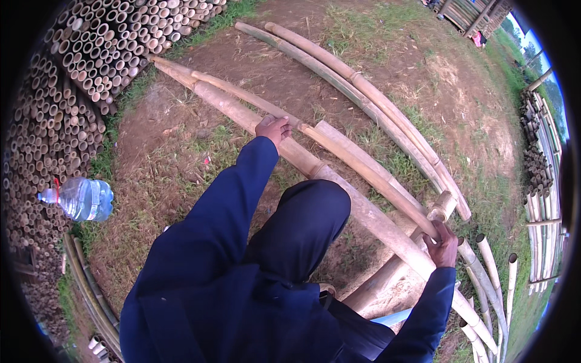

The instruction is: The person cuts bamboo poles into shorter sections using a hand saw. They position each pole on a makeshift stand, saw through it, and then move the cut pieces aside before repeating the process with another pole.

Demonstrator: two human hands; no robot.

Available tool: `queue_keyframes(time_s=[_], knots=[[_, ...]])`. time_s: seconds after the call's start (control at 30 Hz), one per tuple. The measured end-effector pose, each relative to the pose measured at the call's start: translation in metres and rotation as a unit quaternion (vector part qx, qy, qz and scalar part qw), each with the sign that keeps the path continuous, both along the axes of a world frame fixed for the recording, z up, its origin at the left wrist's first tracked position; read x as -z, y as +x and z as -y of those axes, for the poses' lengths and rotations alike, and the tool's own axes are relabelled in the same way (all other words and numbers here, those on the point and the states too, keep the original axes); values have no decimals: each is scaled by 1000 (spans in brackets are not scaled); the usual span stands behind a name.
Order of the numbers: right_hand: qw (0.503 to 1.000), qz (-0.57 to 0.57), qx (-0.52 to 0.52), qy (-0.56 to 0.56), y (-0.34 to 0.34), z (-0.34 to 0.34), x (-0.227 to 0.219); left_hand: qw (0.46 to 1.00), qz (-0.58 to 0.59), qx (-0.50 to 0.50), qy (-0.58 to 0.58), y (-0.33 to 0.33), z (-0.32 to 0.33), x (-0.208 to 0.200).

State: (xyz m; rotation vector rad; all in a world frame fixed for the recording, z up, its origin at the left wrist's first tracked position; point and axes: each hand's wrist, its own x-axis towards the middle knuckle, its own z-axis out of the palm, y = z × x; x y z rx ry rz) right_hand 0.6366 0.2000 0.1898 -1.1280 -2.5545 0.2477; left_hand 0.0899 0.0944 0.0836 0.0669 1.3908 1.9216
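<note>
A long, thick bamboo pole (pixel 363 209) runs from upper left to lower right, past my bent knee. Alongside its far side lies a narrower split bamboo strip (pixel 357 163). My left hand (pixel 273 129) rests at the thick pole, its fingers curled round the strip's edge. The near right end of that strip sits in my right hand (pixel 442 244), fingers and thumb closed on it. Just beyond the strip is another split bamboo piece (pixel 342 140). A stout bamboo log (pixel 378 284) passes crosswise beneath the pole; its cut end shows near my right hand.
Two long bamboo poles (pixel 357 81) lie on the ground farther off. Large stacks of cut bamboo (pixel 109 42) fill the left side. A clear plastic water jug (pixel 85 199) stands by them. Several bamboo poles (pixel 484 266) lie at lower right, and more lean on a rack (pixel 543 224) beyond.
</note>
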Motion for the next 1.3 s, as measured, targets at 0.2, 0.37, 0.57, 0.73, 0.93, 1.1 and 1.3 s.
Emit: queue_keyframes(time_s=[0.2, 0.37, 0.57, 0.73, 0.93, 1.1, 1.3], knots=[[998, 11, 10, 68, -10, 11, -18, 999, 25, 19, 2, -6, 0, -8], [1000, -1, -1, 18, -2, 27, -12, 998, 21, 52, -6, -7, 8, 3], [1000, -1, 18, 23, -5, 37, 29, 987, 54, 110, -109, -12, 15, 21], [999, 12, 40, 3, -2, 48, 35, 977, 43, 141, -154, -24, 15, 30], [999, 16, 48, -12, 4, 60, 80, 838, -96, 334, -420, -53, 29, 26], [997, 30, 68, -9, 8, 59, 99, 678, -555, 388, -287, 4, -10, -42], [991, -20, 107, -75, 14, 56, 116, 465, -695, 547, -30, 228, -58, -58]])
